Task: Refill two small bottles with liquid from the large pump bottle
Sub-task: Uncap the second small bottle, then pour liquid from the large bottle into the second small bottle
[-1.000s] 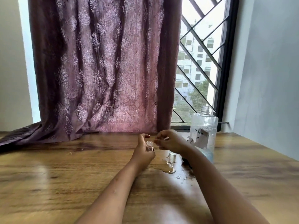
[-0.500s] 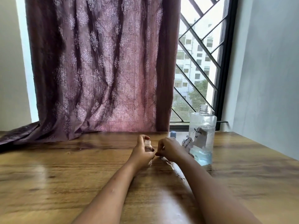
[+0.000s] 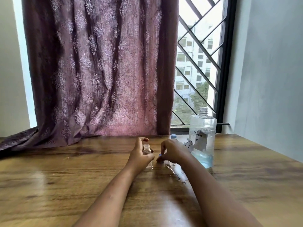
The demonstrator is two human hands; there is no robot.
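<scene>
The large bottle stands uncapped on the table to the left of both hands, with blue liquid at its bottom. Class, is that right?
Not quite: the head view shows the large bottle to the right of both hands. It is uncapped, on the table, with blue liquid at its bottom.

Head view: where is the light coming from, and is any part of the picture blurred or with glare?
Head view: daylight enters through the window, behind the curtain; pale glare lies on the table; forearms and table edges look softly blurred.
</scene>
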